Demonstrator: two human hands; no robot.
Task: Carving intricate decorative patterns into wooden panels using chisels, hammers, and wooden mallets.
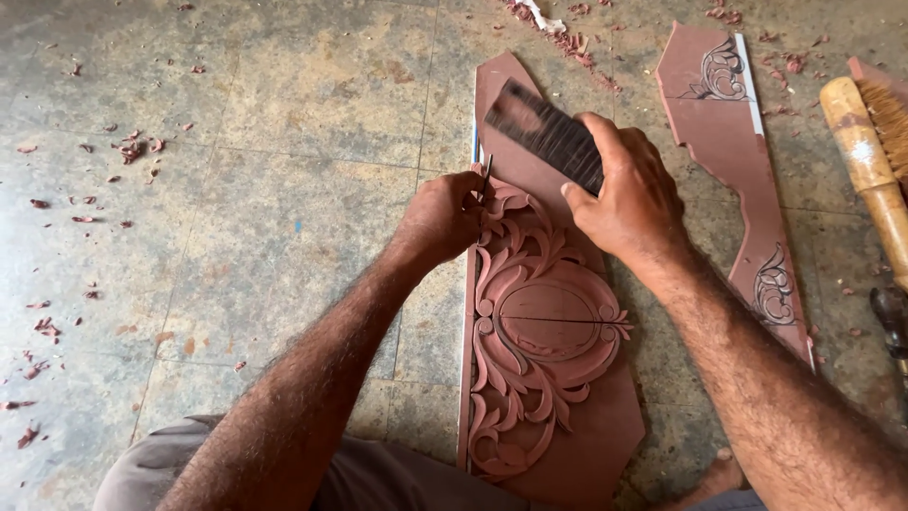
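A reddish-brown wooden panel carved with leafy scrolls around an oval lies on the stone floor in front of me. My left hand is closed around a thin metal chisel, whose tip meets the carving near the panel's left edge. My right hand grips a dark rectangular block, blurred, raised just above and right of the chisel.
A second panel with drawn scroll patterns lies to the right. A wooden-handled brush rests at the far right edge. Red wood chips are scattered on the tiled floor. My knee shows at the bottom.
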